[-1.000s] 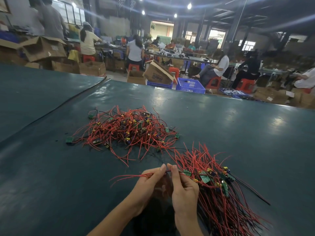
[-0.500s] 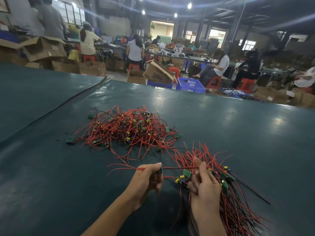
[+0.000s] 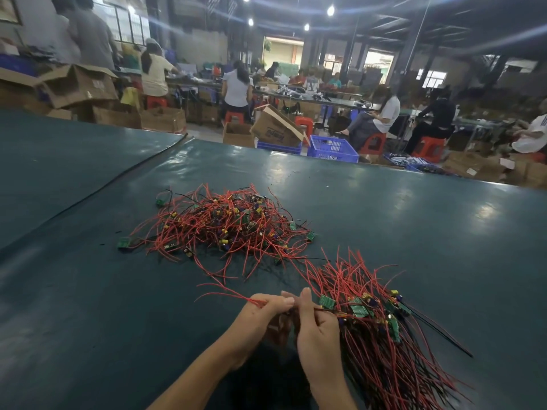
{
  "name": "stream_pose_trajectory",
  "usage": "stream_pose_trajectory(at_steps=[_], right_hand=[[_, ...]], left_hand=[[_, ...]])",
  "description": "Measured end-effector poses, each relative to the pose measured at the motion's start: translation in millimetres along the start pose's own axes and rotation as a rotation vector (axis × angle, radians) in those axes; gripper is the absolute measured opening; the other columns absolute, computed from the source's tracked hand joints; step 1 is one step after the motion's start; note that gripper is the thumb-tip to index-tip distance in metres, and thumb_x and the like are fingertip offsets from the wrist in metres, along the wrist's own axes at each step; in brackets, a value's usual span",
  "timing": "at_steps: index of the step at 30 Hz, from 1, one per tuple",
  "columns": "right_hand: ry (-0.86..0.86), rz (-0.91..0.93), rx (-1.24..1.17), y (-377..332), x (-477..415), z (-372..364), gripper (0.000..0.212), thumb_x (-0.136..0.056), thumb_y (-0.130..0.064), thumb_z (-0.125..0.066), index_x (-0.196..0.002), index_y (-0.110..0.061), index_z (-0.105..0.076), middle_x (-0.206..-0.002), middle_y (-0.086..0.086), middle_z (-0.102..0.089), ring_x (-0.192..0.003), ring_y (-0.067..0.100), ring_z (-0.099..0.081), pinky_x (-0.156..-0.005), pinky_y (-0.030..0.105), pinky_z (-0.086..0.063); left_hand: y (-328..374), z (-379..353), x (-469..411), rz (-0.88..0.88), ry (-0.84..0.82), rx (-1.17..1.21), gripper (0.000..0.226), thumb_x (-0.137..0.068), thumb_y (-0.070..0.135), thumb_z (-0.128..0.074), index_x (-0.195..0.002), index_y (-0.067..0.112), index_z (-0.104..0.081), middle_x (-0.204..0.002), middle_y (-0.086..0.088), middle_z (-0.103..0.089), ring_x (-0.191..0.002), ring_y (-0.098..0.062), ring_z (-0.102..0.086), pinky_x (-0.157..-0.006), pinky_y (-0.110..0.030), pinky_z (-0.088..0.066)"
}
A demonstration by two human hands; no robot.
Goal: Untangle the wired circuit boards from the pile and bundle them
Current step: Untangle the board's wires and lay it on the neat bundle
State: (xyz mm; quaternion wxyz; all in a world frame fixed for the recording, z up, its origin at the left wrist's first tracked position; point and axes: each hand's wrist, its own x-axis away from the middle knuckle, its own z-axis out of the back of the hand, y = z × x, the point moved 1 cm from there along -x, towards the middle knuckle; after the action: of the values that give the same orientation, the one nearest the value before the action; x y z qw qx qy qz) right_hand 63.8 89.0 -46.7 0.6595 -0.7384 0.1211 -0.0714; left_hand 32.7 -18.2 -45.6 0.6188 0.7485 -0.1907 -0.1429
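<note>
A wide dark green table (image 3: 88, 291) fills the lower part of the frame. Behind it, in the upper half, workers sit on red stools near a blue crate (image 3: 331, 147). In the middle of the table lies the tangled pile (image 3: 225, 229) of red wires with small green boards. At the lower right lies the sorted bundle (image 3: 381, 350), with its boards at the upper end and its wires fanned toward the bottom edge. At the bottom centre the left hand (image 3: 260, 318) pinches one red wire (image 3: 233, 295) between thumb and curled fingers, and the free end of the wire points left. The right hand (image 3: 316, 329) touches the left one and pinches this wire too, just beside a green circuit board (image 3: 326, 301) at the edge of the bundle.
</note>
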Motion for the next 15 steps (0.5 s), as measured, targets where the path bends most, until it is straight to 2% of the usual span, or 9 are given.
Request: stream_pose_trajectory(at_steps=[2,4,5,7,11,15], right_hand=[[0.046,0.025,-0.001,-2.0,-0.7,4.8,0.047,-0.088,-0.052,-0.041,-0.081,-0.029,-0.081,-0.075,0.013,-0.075,-0.079,0.029,-0.073,-0.087,0.045,-0.055],[0.104,0.050,0.008,-5.3,-2.4,12.1,0.052,-0.090,-0.056,-0.038,-0.084,-0.028,-0.081,-0.052,0.017,-0.058,-0.051,0.033,-0.057,-0.064,0.031,-0.048],[0.142,0.057,-0.003,-7.0,-4.3,16.8,0.052,-0.090,-0.056,-0.037,-0.084,-0.028,-0.081,-0.044,0.008,-0.045,-0.042,0.025,-0.043,-0.052,0.027,-0.038],[0.221,0.046,-0.085,-10.4,-8.6,27.3,0.053,-0.092,-0.053,-0.038,-0.082,-0.024,-0.081,-0.046,-0.006,-0.035,-0.041,0.009,-0.033,-0.042,0.020,-0.031],[0.293,0.054,-0.183,-10.0,-15.1,37.7,0.055,-0.103,-0.039,-0.038,-0.078,-0.016,-0.081,-0.050,-0.004,-0.030,-0.043,0.009,-0.029,-0.038,0.017,-0.029],[0.267,0.050,-0.229,-10.6,-13.7,36.3,0.052,-0.093,-0.050,-0.043,-0.080,-0.016,-0.081,-0.049,-0.007,-0.030,-0.040,0.005,-0.026,-0.037,0.018,-0.025]], left_hand=[[2.9,1.3,0.6,-0.005,0.017,-0.037,0.033,-0.089,0.033,-0.059,-0.071,0.007,-0.069,-0.061,-0.006,-0.063,-0.051,-0.016,-0.058,-0.050,-0.022,-0.045],[6.2,2.1,0.3,-0.027,0.023,-0.058,0.033,-0.084,0.034,-0.059,-0.056,0.018,-0.061,-0.054,-0.003,-0.056,-0.047,-0.016,-0.052,-0.050,-0.025,-0.043],[7.5,2.7,-0.2,-0.038,0.022,-0.053,0.034,-0.083,0.033,-0.058,-0.053,0.019,-0.059,-0.053,-0.003,-0.055,-0.046,-0.017,-0.051,-0.050,-0.026,-0.043],[10.0,5.8,-0.6,-0.057,0.028,-0.038,0.035,-0.083,0.030,-0.056,-0.050,0.017,-0.057,-0.050,-0.004,-0.053,-0.043,-0.017,-0.050,-0.048,-0.024,-0.042],[10.4,8.2,-1.1,-0.079,0.016,-0.032,0.037,-0.082,0.029,-0.055,-0.049,0.014,-0.054,-0.047,-0.006,-0.049,-0.040,-0.016,-0.047,-0.046,-0.021,-0.040],[8.0,10.6,-1.7,-0.098,0.030,-0.005,0.038,-0.081,0.034,-0.057,-0.050,0.013,-0.054,-0.047,-0.008,-0.049,-0.041,-0.017,-0.046,-0.047,-0.022,-0.040]])
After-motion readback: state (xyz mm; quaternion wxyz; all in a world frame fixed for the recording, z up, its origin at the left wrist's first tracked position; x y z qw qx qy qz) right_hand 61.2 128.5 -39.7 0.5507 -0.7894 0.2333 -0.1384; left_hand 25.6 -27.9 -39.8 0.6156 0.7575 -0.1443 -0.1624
